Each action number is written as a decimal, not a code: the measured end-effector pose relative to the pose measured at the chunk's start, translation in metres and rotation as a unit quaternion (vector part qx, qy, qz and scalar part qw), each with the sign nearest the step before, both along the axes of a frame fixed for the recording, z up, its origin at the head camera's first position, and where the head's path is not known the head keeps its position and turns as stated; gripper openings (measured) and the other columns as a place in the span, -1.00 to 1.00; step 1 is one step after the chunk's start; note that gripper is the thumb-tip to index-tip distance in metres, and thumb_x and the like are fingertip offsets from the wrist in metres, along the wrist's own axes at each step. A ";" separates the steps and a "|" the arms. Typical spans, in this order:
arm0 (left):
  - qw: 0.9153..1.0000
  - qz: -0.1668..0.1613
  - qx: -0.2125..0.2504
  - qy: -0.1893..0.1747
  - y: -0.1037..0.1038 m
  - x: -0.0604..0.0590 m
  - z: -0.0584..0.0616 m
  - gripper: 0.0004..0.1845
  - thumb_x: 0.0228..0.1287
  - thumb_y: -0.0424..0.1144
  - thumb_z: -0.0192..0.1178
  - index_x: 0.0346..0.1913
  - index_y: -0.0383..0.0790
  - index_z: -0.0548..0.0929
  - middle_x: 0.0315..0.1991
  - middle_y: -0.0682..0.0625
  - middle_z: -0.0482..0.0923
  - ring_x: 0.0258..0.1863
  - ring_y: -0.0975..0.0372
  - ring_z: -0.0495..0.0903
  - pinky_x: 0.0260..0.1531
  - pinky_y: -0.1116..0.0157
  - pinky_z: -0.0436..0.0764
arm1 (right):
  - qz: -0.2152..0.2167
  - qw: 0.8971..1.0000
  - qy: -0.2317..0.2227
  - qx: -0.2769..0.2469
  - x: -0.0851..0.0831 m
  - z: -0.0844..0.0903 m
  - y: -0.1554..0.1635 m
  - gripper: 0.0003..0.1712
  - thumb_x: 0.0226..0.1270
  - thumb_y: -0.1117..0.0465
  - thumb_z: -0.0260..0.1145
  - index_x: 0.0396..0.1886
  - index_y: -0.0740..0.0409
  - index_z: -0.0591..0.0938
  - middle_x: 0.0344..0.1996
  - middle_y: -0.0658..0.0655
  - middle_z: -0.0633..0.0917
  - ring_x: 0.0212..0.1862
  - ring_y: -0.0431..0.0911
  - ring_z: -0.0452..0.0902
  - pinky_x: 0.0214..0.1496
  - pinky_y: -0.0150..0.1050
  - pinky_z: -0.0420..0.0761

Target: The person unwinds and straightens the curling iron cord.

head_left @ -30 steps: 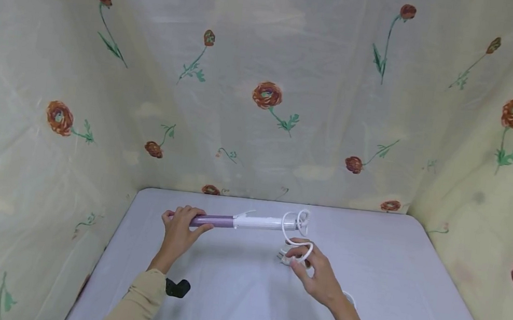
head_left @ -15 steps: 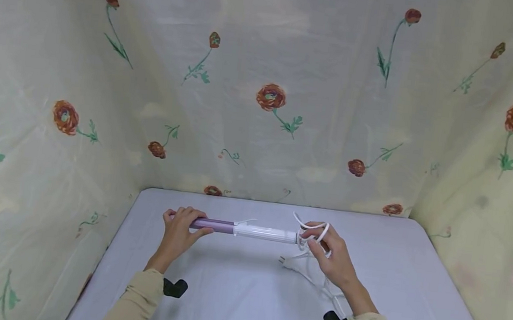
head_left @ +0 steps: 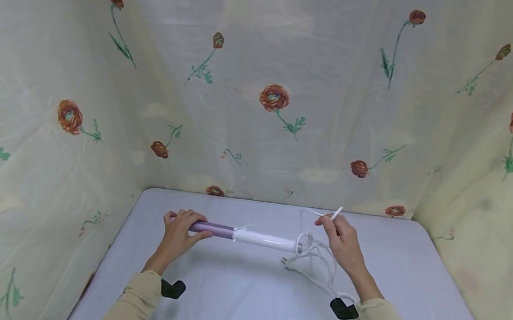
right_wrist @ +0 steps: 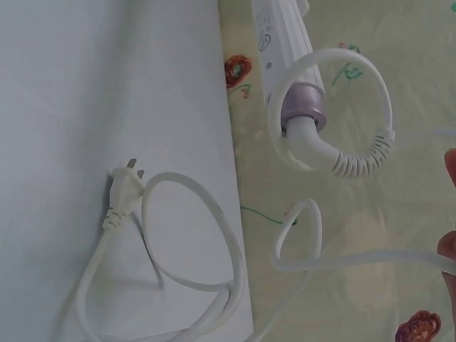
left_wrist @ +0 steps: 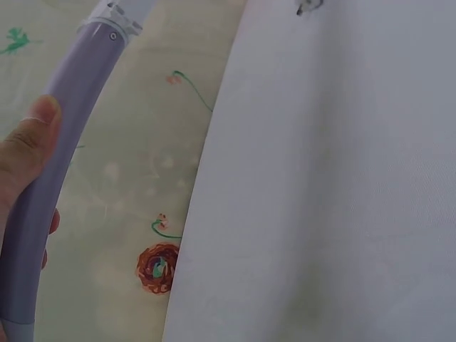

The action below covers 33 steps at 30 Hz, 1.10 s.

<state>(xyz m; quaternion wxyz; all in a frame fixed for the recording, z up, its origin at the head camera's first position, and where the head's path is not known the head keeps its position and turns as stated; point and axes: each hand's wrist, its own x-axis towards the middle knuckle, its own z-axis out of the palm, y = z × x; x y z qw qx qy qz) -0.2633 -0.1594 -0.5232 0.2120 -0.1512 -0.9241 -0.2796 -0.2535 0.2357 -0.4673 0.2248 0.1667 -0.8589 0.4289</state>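
White cord (head_left: 320,263) is only partly gathered: my right hand (head_left: 344,242) pinches one stretch raised beside the curling iron (head_left: 248,235), whose lilac barrel my left hand (head_left: 178,235) grips above the counter (head_left: 241,304), plug (right_wrist: 121,191) lying loose.

We see the right hand (right_wrist: 449,206) cut off at the right wrist view's edge, only fingertips showing, while the left hand (left_wrist: 21,164) covers part of the curling iron's (left_wrist: 60,135) purple barrel.
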 end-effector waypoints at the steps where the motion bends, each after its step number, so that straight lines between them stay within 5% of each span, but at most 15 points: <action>1: 1.000 -0.005 0.001 0.001 -0.001 0.000 0.000 -0.59 -0.04 0.10 0.38 -0.16 -0.03 0.66 -0.25 0.04 0.64 -0.20 0.16 0.46 0.05 -0.07 0.02 | -0.008 1.000 -0.008 -0.002 -0.002 -0.001 0.001 -0.76 0.47 0.23 0.04 -0.26 0.14 0.64 -0.30 0.12 0.65 -0.27 -0.29 0.40 -0.20 -0.42 0.38; 8: 0.996 -0.077 0.025 -0.026 -0.004 0.002 0.000 -0.65 -0.02 0.05 0.38 -0.15 0.06 0.63 -0.23 0.12 0.62 -0.19 0.24 0.41 0.04 -0.02 -0.03 | -0.047 0.996 -0.075 -0.018 -0.013 -0.007 0.001 -0.74 0.46 0.09 0.07 -0.14 0.15 0.59 -0.27 0.16 0.69 -0.22 -0.25 0.49 -0.22 -0.43 0.46; 14: 0.992 -0.104 0.065 -0.041 -0.004 0.002 0.004 -0.67 0.01 0.04 0.36 -0.13 0.09 0.62 -0.21 0.15 0.60 -0.16 0.26 0.41 0.03 0.03 -0.06 | -0.010 0.989 -0.141 0.047 -0.017 -0.022 0.000 -0.68 0.44 0.21 0.07 0.12 0.17 0.48 -0.15 0.21 0.62 -0.19 -0.05 0.48 -0.18 -0.23 0.45; 18: 0.993 -0.093 0.075 -0.028 -0.005 0.002 0.007 -0.68 0.02 0.03 0.37 -0.14 0.09 0.63 -0.20 0.14 0.61 -0.18 0.25 0.41 0.01 0.05 -0.05 | 0.011 0.989 -0.115 0.091 -0.017 -0.038 -0.002 -0.69 0.39 0.33 0.09 0.09 0.26 0.50 -0.08 0.28 0.61 -0.07 0.11 0.52 -0.08 -0.03 0.46; 22: 0.994 -0.070 0.086 -0.007 -0.002 -0.002 0.008 -0.67 0.01 0.01 0.38 -0.14 0.05 0.63 -0.21 0.12 0.63 -0.18 0.22 0.43 0.00 0.03 -0.05 | -0.019 0.986 -0.082 0.141 -0.015 -0.051 -0.002 -0.73 0.34 0.37 0.09 -0.02 0.30 0.57 -0.23 0.32 0.55 -0.16 0.16 0.43 -0.13 0.00 0.38; 25: 0.994 -0.053 0.095 0.000 0.000 -0.005 0.006 -0.66 0.01 0.01 0.38 -0.13 0.01 0.64 -0.21 0.08 0.64 -0.18 0.19 0.43 0.00 0.00 -0.05 | -0.022 0.978 -0.149 0.144 -0.010 -0.055 0.000 -0.65 0.49 0.18 -0.05 0.00 0.28 0.58 -0.21 0.33 0.48 -0.13 0.18 0.40 -0.10 0.02 0.39; 30: 0.994 -0.013 0.106 0.019 0.002 -0.009 0.005 -0.62 -0.01 -0.03 0.41 -0.12 -0.09 0.65 -0.21 -0.01 0.65 -0.19 0.15 0.43 0.00 -0.06 -0.04 | 0.035 0.948 -0.306 0.080 0.006 -0.060 0.005 -0.29 0.54 -0.17 -0.35 0.24 0.22 0.46 0.19 0.35 0.46 0.25 0.25 0.35 0.22 0.20 0.31; 33: 0.993 0.009 0.111 0.028 0.004 -0.010 0.007 -0.60 -0.01 -0.03 0.42 -0.11 -0.12 0.65 -0.21 -0.05 0.64 -0.20 0.13 0.41 0.00 -0.07 -0.04 | 0.054 0.936 -0.344 0.049 0.014 -0.063 0.006 -0.23 0.50 -0.25 -0.38 0.25 0.16 0.47 0.21 0.28 0.50 0.20 0.14 0.43 0.20 0.15 0.35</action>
